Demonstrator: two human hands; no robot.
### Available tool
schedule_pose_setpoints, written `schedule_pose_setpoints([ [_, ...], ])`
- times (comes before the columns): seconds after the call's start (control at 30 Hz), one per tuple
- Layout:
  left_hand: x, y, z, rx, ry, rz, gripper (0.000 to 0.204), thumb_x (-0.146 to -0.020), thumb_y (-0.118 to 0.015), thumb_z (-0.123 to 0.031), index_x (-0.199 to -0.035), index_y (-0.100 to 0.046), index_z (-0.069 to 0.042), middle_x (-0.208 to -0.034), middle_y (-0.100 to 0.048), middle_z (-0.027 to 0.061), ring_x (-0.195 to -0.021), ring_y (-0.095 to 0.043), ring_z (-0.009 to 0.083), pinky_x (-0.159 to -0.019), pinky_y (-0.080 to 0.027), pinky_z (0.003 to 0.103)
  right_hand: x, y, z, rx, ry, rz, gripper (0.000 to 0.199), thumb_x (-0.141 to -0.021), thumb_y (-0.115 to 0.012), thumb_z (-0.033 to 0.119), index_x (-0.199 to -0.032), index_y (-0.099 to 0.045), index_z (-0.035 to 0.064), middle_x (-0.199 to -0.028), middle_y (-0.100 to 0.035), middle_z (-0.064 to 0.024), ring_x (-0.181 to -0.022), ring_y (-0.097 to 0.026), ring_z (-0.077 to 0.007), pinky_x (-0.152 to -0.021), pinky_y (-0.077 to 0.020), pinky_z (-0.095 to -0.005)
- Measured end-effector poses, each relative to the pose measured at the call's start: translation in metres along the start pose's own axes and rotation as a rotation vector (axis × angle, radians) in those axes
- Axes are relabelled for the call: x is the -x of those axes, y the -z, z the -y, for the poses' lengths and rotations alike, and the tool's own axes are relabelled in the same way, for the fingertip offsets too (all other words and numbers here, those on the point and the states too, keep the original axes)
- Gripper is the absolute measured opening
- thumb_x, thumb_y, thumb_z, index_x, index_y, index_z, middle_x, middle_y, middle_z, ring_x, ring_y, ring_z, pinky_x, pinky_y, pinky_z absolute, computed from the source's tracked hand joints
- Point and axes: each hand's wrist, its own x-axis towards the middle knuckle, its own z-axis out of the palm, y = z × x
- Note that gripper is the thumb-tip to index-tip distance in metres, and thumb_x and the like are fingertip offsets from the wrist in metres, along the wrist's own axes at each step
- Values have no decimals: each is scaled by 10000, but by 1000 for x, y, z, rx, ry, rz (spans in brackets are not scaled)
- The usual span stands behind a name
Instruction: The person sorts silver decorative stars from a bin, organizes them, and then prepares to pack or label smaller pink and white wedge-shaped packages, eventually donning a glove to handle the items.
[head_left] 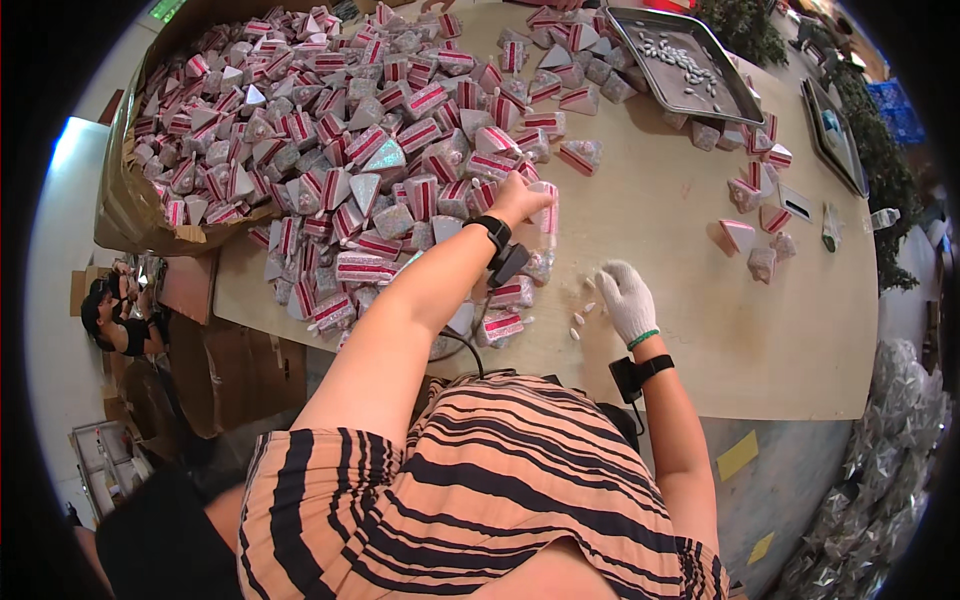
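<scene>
A dense heap of cake-slice ornaments [330, 140], pink, white and silver with glitter, covers the left of the table. At the heap's right edge my bare left hand [520, 200] is closed on a pale pink cake-slice ornament [546, 218]; its fingertips are partly hidden. My right hand [628, 302], in a white knit glove with a green cuff, is low over the table with its fingers curled together. Whatever may be in those fingers is too small to make out. Several small white oval beads [577, 321] lie just left of the glove.
A large cardboard box [125, 205] lies open at the left, ornaments spilling from it. A metal tray [745, 108] with white beads rests on ornaments at the far right. Loose ornaments [762, 264] and a second tray [835, 140] are at the right. A person [125, 318] is at the left.
</scene>
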Motion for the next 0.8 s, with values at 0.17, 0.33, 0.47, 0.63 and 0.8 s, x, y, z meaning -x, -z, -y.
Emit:
schedule_pose_setpoints([
  [0.17, 40, -6, -36, 576, 211, 376, 387, -696, -751, -310, -893, -640, 4, -855, -653, 140, -706, -661, 221, -588, -569, 341, -17, 2, 57, 299, 371, -319, 321, -776, -636, 375, -879, -564, 80, -830, -590, -124, -755, -602, -314, -647, -483, -394],
  [0.33, 61, -9, -46, 520, 326, 552, 611, -760, -652, -492, -1116, -514, -15, -940, -638, 114, -726, -650, 217, -594, -553, 350, -28, 3, 39, 523, 342, -230, 283, -814, -592, 354, -819, -542, 75, -767, -600, -113, -670, -602, -321, -579, -473, -406],
  [0.47, 73, -23, -40, 453, 228, 670, 573, -817, -534, -582, -1091, -519, -80, -972, -604, 115, -779, -622, 192, -624, -551, 323, -15, 7, 16, 104, 197, -229, 304, -869, -544, 325, -838, -573, 24, -746, -620, -148, -641, -593, -304, -542, -445, -380],
  [0.63, 87, -45, -48, 384, 196, 649, 446, -860, -515, -446, -1010, -545, -27, -891, -611, 94, -689, -621, 183, -509, -548, 339, -10, 8, 3, -119, -142, -272, 354, -883, -500, 357, -793, -673, 62, -705, -616, -165, -632, -578, -328, -560, -441, -376],
  [0.8, 95, -74, -61, 106, 173, 516, 501, -822, -523, -381, -985, -552, 92, -808, -646, 206, -563, -648, 291, -472, -539, 369, -7, 0, -21, 559, -61, -513, 404, -881, -461, 343, -615, -621, 85, -656, -606, -119, -590, -584, -313, -539, -459, -401],
])
